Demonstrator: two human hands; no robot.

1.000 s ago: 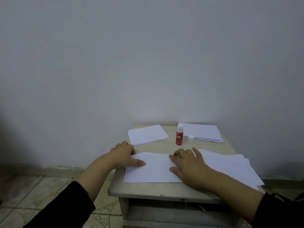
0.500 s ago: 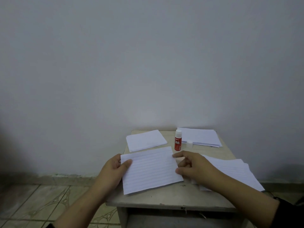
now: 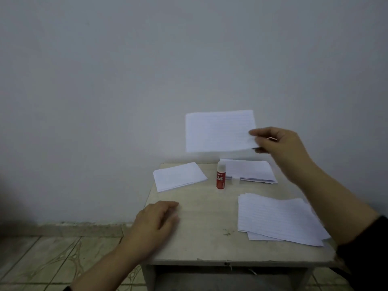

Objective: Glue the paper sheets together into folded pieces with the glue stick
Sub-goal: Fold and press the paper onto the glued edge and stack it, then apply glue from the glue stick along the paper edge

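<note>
White lined paper, a folded piece [image 3: 218, 131], hangs in the air at centre frame, above the far edge of the table [image 3: 210, 238] and against the grey wall, pinched at its right edge by the right hand [image 3: 279, 148] with thumb on the near face and fingers curled behind. Below it, upper middle of the tabletop, the red glue stick [image 3: 220, 175] stands upright and uncapped as far as the blur lets me judge. Just right of the stick lies a stack of folded pieces [image 3: 252, 171], and to its left, apart from it, a smaller pile [image 3: 178, 176] sits askew near the far left corner. Loose flat sheets [image 3: 277, 219] spread at the right of the table, fanned and overlapping. The left hand [image 3: 157, 221] rests at the table's left edge, fingers loosely relaxed and holding nothing; motion blur hides the fingertips. My reading is that this piece is finished and bound for one of the far piles. To do that well, the hand should carry it flat enough that the glued fold does not peel open, pass clear of the standing glue stick so it is not knocked over, and lay the piece square on the pile. Pressing the fold once it lands would help the glue hold.
</note>
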